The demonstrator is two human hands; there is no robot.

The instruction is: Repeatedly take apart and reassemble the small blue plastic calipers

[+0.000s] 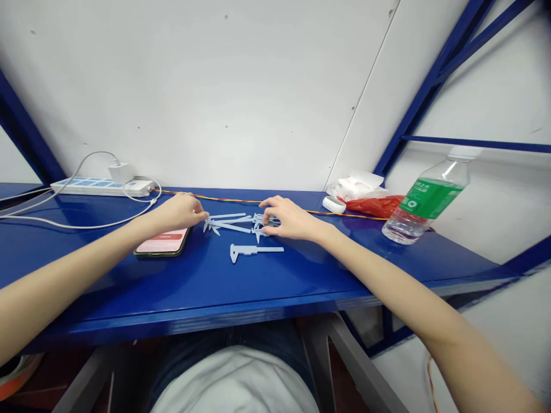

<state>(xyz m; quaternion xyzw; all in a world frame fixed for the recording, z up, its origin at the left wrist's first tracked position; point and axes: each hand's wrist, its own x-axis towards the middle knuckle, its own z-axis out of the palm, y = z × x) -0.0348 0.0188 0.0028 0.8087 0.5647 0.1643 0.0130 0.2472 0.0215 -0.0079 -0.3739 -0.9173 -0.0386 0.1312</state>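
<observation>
Left hand [178, 211] lies with its fingers [194, 210] pressed together, their tips at the left end of a loose heap of pale blue plastic vernier calipers [230, 223], while the right hand [286, 219] arches over the heap's right end, spread and touching it (whether either hand pinches a caliper cannot be told from this view). One more caliper [256, 250] lies apart, nearer the front edge of the blue shelf [86, 275], with a phone [161, 242] off to its left.
</observation>
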